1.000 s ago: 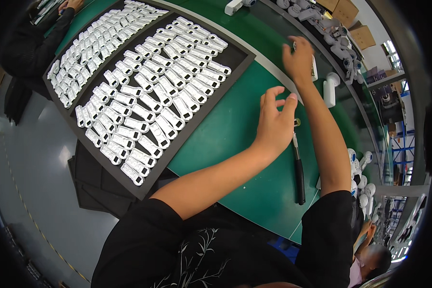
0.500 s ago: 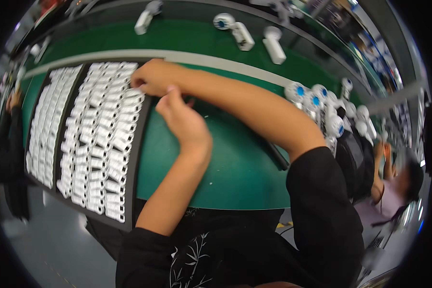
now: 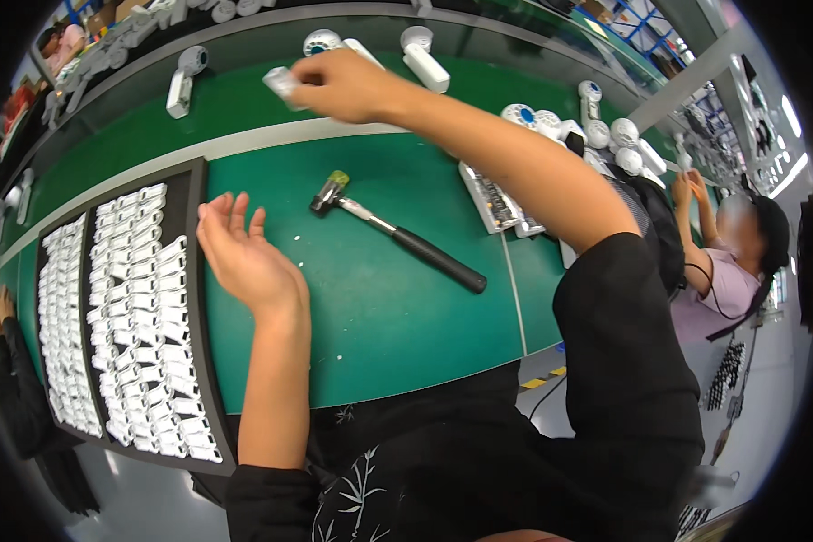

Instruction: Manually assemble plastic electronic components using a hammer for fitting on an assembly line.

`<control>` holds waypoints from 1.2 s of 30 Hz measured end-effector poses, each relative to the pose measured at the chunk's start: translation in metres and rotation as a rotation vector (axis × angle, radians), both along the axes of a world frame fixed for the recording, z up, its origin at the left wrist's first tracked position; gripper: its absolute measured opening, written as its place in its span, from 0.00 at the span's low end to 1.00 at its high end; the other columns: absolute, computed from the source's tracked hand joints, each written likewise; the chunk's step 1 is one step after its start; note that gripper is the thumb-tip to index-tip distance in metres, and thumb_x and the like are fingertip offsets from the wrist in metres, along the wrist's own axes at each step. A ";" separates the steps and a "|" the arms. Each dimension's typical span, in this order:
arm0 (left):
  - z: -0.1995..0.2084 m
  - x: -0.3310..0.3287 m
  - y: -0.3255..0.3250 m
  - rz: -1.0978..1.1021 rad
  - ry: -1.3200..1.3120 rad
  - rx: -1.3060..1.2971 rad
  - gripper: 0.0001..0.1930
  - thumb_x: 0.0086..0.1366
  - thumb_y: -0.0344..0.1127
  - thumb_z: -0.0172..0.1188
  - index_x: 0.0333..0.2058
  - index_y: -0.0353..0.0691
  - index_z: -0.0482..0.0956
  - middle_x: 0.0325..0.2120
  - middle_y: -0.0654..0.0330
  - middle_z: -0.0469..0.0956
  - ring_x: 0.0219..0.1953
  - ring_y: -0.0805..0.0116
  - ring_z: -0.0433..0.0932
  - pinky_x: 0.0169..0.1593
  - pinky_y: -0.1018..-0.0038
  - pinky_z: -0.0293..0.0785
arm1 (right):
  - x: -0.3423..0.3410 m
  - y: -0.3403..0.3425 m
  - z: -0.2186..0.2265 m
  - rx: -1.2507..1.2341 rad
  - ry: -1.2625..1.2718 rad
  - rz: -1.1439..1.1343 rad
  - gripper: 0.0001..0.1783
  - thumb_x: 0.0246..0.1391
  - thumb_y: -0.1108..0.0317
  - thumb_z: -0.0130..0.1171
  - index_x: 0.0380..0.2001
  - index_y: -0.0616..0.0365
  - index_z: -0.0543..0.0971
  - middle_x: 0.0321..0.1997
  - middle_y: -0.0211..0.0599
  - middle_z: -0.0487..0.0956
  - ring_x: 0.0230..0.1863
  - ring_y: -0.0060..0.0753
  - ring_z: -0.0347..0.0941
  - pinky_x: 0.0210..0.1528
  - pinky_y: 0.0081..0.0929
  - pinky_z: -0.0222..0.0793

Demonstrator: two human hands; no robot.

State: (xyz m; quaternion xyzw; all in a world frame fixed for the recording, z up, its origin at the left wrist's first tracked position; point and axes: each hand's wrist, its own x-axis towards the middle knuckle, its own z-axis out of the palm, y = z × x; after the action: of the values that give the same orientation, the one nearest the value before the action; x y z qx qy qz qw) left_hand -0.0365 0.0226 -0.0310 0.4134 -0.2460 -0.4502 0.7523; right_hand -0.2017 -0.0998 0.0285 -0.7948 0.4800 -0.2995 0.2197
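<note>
The right hand [image 3: 345,87] pinches a small white piece [image 3: 282,83] — blurred, partly hidden.

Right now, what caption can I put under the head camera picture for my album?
Right hand holds a small white part, open left hand near the black tray, mallet on the green table.

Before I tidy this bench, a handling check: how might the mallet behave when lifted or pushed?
The mallet may feel head-heavy: a bulky head tops its slim metal shaft. It looks stiff, with shaft and handle in line. Pushed, it may swivel, not roll, since the head juts sideways.
</note>
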 end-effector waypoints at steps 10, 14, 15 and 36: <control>0.004 -0.006 0.007 -0.113 0.009 -0.047 0.20 0.71 0.48 0.43 0.45 0.35 0.69 0.46 0.54 0.69 0.50 0.61 0.68 0.54 0.64 0.63 | -0.121 0.050 -0.047 -0.143 0.472 -0.322 0.16 0.56 0.62 0.44 0.33 0.65 0.73 0.28 0.53 0.78 0.31 0.53 0.75 0.36 0.46 0.70; 0.002 -0.006 0.004 -0.140 0.005 -0.063 0.19 0.71 0.47 0.44 0.45 0.34 0.69 0.47 0.53 0.70 0.50 0.60 0.69 0.52 0.63 0.65 | -0.115 0.040 -0.042 -0.065 0.660 -0.438 0.14 0.56 0.63 0.43 0.32 0.65 0.72 0.27 0.57 0.77 0.31 0.55 0.77 0.34 0.50 0.71; 0.002 -0.006 0.004 -0.172 0.011 -0.073 0.19 0.71 0.47 0.45 0.45 0.34 0.69 0.46 0.52 0.70 0.49 0.60 0.70 0.52 0.63 0.66 | -0.114 0.038 -0.041 -0.092 0.598 -0.446 0.14 0.55 0.63 0.44 0.30 0.65 0.73 0.28 0.58 0.77 0.31 0.56 0.77 0.33 0.50 0.71; 0.014 0.000 -0.004 -0.537 0.255 -0.025 0.25 0.65 0.43 0.58 0.52 0.32 0.62 0.44 0.47 0.75 0.35 0.60 0.81 0.23 0.70 0.80 | 0.028 0.088 0.037 -0.040 -0.705 -0.085 0.13 0.55 0.66 0.54 0.30 0.69 0.76 0.21 0.42 0.78 0.19 0.28 0.74 0.21 0.25 0.69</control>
State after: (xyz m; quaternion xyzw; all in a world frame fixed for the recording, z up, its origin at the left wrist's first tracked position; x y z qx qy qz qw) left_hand -0.0363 0.0186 -0.0167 0.2645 -0.2557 -0.6783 0.6361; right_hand -0.1734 -0.0115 0.0651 -0.6260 0.4014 -0.5737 0.3433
